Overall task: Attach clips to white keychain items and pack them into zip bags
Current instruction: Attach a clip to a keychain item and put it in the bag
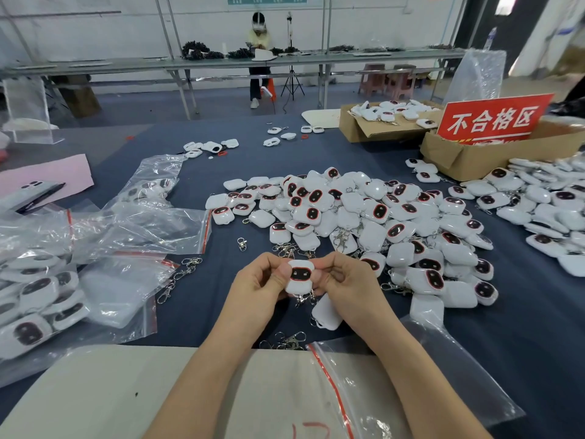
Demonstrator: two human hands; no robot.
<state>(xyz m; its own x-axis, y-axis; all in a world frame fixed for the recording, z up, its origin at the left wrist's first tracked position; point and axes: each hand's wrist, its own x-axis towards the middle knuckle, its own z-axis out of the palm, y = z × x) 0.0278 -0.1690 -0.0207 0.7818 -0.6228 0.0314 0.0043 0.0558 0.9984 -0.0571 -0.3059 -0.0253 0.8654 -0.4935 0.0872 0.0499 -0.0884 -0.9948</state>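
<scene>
Two hands, mine, above the near edge of the tabletop point(316, 153): left hand point(262, 280) and right hand point(345, 280) each pinch one side of a white keychain item point(300, 277). It is held upright, its dark red-rimmed face toward me, and a metal clip point(304, 298) hangs at its lower end.

One further item point(327, 315) lies face down just below my right hand.

Surface: dark blue cloth.
- Middle: main heap point(364, 217) of white items, clips tangled among them.
- Right edge: second heap point(544, 198).
- Left edge: clear zip bags point(133, 223) with red seal strips, crumpled.
- Near left corner: filled bags point(34, 296).
- Beside the bags: loose clips point(177, 277).
- Near edge: beige sheet point(126, 391) under my forearms, a flat zip bag point(364, 391) across its right part.
- Far right corner: far box point(373, 128) of cardboard holding white items, and near box point(474, 156) with a red sign point(493, 118) in white characters standing in it.
- Far left: pink sheet point(47, 175), phone point(28, 191) by it.

Room: grey floor and white wall. A long metal bench point(221, 61) runs across it, with one person point(259, 36) seated behind it and a tripod point(291, 80) alongside.
</scene>
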